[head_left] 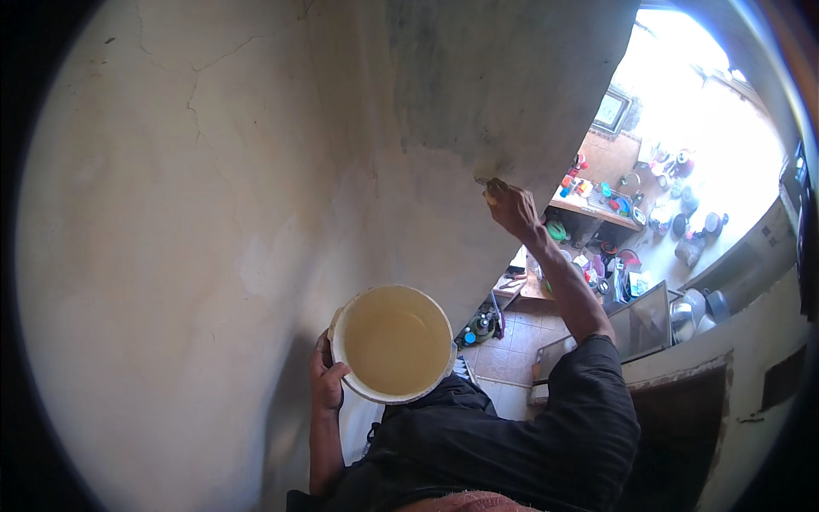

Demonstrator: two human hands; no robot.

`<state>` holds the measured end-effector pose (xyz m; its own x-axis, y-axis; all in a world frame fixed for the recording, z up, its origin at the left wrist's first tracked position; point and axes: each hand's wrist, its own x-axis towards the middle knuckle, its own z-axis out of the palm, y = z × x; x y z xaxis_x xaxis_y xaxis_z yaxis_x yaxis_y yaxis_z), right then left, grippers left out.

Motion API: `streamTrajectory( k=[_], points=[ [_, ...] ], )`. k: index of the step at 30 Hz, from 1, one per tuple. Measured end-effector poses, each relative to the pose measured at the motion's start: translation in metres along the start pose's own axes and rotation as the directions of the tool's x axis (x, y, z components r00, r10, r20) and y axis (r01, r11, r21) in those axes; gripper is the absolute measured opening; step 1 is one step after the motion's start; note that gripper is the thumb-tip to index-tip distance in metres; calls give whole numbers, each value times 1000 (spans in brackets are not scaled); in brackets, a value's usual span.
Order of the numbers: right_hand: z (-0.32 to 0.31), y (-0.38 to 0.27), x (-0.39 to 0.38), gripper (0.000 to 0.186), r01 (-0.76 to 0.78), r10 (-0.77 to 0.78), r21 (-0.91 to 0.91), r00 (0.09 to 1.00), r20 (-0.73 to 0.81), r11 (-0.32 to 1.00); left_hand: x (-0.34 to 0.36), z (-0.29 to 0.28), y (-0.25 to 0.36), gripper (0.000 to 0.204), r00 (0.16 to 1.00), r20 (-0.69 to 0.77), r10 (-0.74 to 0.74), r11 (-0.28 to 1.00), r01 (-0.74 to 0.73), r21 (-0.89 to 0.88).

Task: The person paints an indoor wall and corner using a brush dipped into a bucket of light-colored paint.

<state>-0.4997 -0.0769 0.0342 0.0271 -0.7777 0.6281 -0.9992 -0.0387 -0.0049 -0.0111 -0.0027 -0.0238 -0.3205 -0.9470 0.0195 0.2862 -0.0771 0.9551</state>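
My left hand (pixel 326 375) grips the left rim of a round, cream-coloured bucket (pixel 450 375), the thumb over its edge. Inside is a pale yellowish liquid (pixel 392 346), and the bucket is held in front of my body. My right arm reaches up and forward, its hand (pixel 512 209) closed around what looks like a paintbrush (pixel 481 180). Most of the brush is hidden by the fingers; its tip is at the wall (pixel 426 213). Above and left of that hand the wall is darker grey, with a pale patch below.
Cracks run down the plastered wall (pixel 196 94) at left. Beyond the wall's edge at right lie a tiled floor (pixel 516 337), a counter with dishes (pixel 589 200), dark bottles (pixel 482 327) and many pots. A glass-fronted cabinet (pixel 644 324) and a dark opening (pixel 682 427) are nearer on the right.
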Motion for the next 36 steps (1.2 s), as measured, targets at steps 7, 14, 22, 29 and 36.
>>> streamTrajectory(
  k=[7, 14, 22, 29, 36],
  points=[
    [-120, 16, 115, 20, 93, -134, -120, 904, -407, 988, -1, -5, -4, 79, 1000, -3, 12, 1000, -12, 7],
    [-91, 22, 71, 23, -3, -101, -196, 848, -520, 981, 0, 0, -3, 79, 1000, 18, -4, 1000, 5, -24],
    [53, 9, -61, 25, 49, -38, 44, 976, -214, 998, -1, -8, -6, 77, 1000, -23, -18, 1000, 17, -19],
    [-19, 26, 16, 20, -56, 47, -110, 995, -87, 992, -2, -6, -4, 79, 999, -38, -12, 1000, 12, -4],
    [-84, 14, 57, 29, 86, -207, -228, 785, -584, 970, -4, -5, -1, 81, 999, -25, -22, 999, 21, -28]
  ],
)
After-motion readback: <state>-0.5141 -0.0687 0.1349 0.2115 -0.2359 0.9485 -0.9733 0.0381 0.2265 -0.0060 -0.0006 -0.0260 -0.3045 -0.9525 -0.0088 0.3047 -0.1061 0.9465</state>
